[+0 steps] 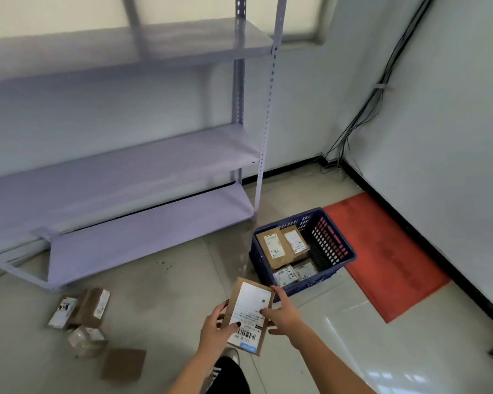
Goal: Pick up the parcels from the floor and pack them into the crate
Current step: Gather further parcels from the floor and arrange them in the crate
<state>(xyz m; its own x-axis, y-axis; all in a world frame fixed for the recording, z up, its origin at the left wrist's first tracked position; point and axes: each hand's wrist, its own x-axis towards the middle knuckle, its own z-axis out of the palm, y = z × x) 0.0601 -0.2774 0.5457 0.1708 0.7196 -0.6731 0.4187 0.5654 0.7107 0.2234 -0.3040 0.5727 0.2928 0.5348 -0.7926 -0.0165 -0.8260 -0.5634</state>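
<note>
Both hands grip one parcel, crate just beyond.

Left hand (217, 331) and right hand (282, 314) clasp the parcel (248, 311) by its sides, label up, likely for reading; farther right, the crate (333, 245) holds four; four more parcels (83, 314) lie near left.

Both hands raised, fingers curled around one flat load

The person's two bare forearms reach forward and up from the bottom of the view, the left from the lower middle, the right from the lower right. The left hand (215, 327) is curled, thumb across the front face, fingers wrapped behind the left edge of the parcel (249, 311). The right hand (282, 311) grips the opposite edge, thumb pressed on the front, index finger stretched upward along the side. Both wrists are bent slightly inward toward each other.
</note>
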